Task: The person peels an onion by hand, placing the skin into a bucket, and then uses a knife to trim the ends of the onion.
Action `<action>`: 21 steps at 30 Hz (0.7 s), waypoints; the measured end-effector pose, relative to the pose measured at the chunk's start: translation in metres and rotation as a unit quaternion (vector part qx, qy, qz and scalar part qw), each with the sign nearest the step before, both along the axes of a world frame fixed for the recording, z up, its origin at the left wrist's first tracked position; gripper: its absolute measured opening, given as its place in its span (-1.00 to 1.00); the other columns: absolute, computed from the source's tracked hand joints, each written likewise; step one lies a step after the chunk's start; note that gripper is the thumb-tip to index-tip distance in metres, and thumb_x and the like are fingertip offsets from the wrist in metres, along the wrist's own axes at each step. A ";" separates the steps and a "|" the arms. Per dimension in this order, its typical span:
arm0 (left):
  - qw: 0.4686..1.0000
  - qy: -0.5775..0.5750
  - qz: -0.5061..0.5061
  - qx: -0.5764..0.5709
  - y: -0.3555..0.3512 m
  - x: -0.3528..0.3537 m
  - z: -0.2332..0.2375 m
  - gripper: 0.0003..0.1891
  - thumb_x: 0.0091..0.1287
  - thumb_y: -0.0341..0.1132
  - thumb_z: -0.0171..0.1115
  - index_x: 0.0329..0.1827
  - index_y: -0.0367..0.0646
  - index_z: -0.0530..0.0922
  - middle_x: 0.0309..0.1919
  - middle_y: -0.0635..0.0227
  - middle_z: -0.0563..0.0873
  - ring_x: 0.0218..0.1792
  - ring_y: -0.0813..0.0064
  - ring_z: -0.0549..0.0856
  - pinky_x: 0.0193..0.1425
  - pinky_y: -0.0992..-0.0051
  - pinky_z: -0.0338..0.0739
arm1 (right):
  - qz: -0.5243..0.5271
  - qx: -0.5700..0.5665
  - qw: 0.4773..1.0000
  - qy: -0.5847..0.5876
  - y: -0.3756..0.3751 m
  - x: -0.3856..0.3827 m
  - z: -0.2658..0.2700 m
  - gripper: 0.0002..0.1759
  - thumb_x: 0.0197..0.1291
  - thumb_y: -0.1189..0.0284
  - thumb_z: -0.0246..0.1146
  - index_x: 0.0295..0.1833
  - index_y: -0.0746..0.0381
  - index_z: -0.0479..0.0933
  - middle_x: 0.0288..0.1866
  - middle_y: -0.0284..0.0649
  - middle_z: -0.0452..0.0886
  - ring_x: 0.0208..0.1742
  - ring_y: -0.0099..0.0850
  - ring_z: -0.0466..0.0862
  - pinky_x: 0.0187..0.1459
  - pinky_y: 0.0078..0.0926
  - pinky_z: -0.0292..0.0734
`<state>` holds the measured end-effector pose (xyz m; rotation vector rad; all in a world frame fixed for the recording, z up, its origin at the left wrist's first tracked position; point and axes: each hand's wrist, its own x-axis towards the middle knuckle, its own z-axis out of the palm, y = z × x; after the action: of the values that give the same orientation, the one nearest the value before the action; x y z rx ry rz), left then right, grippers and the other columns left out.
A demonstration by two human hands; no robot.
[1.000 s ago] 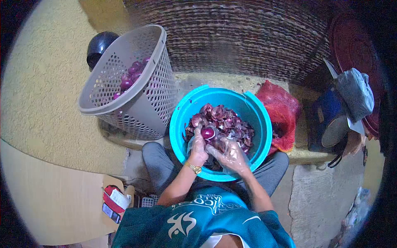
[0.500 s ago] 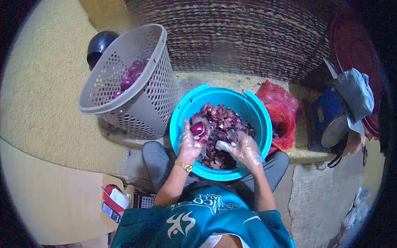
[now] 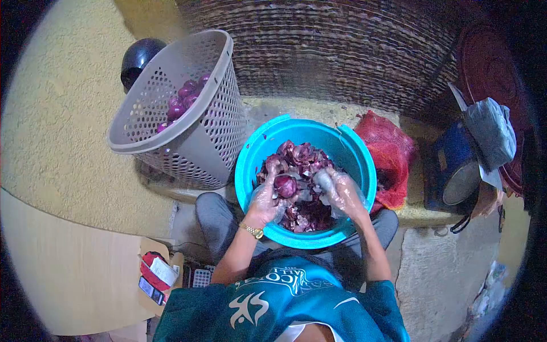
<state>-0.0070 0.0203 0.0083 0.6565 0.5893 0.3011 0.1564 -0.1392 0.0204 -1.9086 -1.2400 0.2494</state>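
Observation:
A red onion (image 3: 285, 186) rests in my left hand (image 3: 264, 202), its fingers curled round it. Clear plastic gloves cover both hands, and a gold watch (image 3: 251, 230) circles the left wrist. My right hand (image 3: 344, 194) hovers to the right of the onion with bent fingers, a pale whitish piece (image 3: 323, 180) showing at its fingertips; I cannot tell whether that is a tool or a wrapped finger. Both hands are over a turquoise tub (image 3: 365, 161) between my knees. Loose purple onion skins (image 3: 305, 155) fill its bottom.
Left of the tub a grey perforated basket (image 3: 229, 114) leans, with several red onions (image 3: 181, 102) inside. A red mesh sack (image 3: 384, 142) stands at the tub's right. Farther right is a blue container (image 3: 450, 151). A phone (image 3: 151, 290) lies at lower left.
The onion has turned in my left hand and shifted slightly right and down. My right hand has risen a little, its pale tip now higher and farther right.

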 end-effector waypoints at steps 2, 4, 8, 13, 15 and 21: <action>0.999 0.016 -0.027 0.000 -0.001 0.000 0.006 -0.47 0.43 0.17 0.07 0.32 0.09 0.43 0.18 0.32 0.60 0.12 0.34 0.66 0.03 0.20 0.70 | -0.005 -0.047 0.994 -0.103 0.005 -0.010 0.031 -0.31 -0.02 -0.14 0.41 -0.09 0.30 0.59 -0.44 0.06 0.65 -0.32 0.03 0.70 -0.27 -0.08 0.54; 0.997 0.023 -0.052 0.045 -0.008 0.001 0.017 -0.35 0.40 0.26 0.05 0.38 0.04 0.41 0.22 0.33 0.59 0.17 0.41 0.62 0.15 0.25 0.63 | 0.019 -0.073 0.990 -0.118 0.010 -0.014 0.052 -0.28 -0.15 -0.19 0.46 -0.19 0.28 0.59 -0.44 0.02 0.65 -0.34 0.00 0.69 -0.29 -0.11 0.53; 0.991 0.068 -0.077 0.091 -0.011 0.000 0.030 -0.26 0.36 0.32 0.06 0.37 -0.08 0.43 0.21 0.33 0.60 0.20 0.42 0.61 0.19 0.27 0.59 | 0.054 -0.057 0.984 -0.157 0.016 -0.014 0.050 -0.26 -0.35 -0.22 0.55 -0.30 0.23 0.60 -0.50 -0.07 0.63 -0.41 -0.04 0.67 -0.32 -0.17 0.53; 0.996 -0.009 -0.085 0.035 -0.003 0.003 0.011 -0.42 0.40 0.16 0.14 0.26 -0.11 0.51 0.12 0.35 0.65 0.07 0.44 0.66 0.20 0.33 0.57 | 0.059 -0.042 0.981 -0.179 0.017 -0.016 0.052 -0.26 -0.32 -0.21 0.55 -0.28 0.24 0.61 -0.52 -0.06 0.61 -0.43 -0.04 0.67 -0.34 -0.18 0.53; 0.996 0.002 -0.085 0.030 -0.005 0.003 0.017 -0.42 0.40 0.16 0.14 0.26 -0.12 0.51 0.12 0.34 0.65 0.07 0.43 0.66 0.20 0.33 0.58 | 0.058 -0.021 0.975 -0.215 0.016 -0.011 0.038 -0.22 -0.22 -0.37 0.38 -0.28 0.18 0.63 -0.54 -0.06 0.62 -0.46 -0.06 0.68 -0.39 -0.13 0.54; 0.997 0.007 -0.061 0.054 -0.008 0.006 0.015 -0.36 0.39 0.22 0.11 0.26 -0.15 0.50 0.10 0.32 0.65 0.08 0.45 0.65 0.18 0.34 0.60 | 0.070 -0.097 0.973 -0.199 0.015 -0.017 0.053 -0.27 -0.10 -0.32 0.35 -0.24 0.20 0.64 -0.44 -0.03 0.66 -0.37 -0.06 0.70 -0.31 -0.13 0.57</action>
<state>-0.0007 0.0118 0.0229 0.7952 0.5470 0.2155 0.1393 -0.1242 0.0733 -2.1087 -1.6713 0.0595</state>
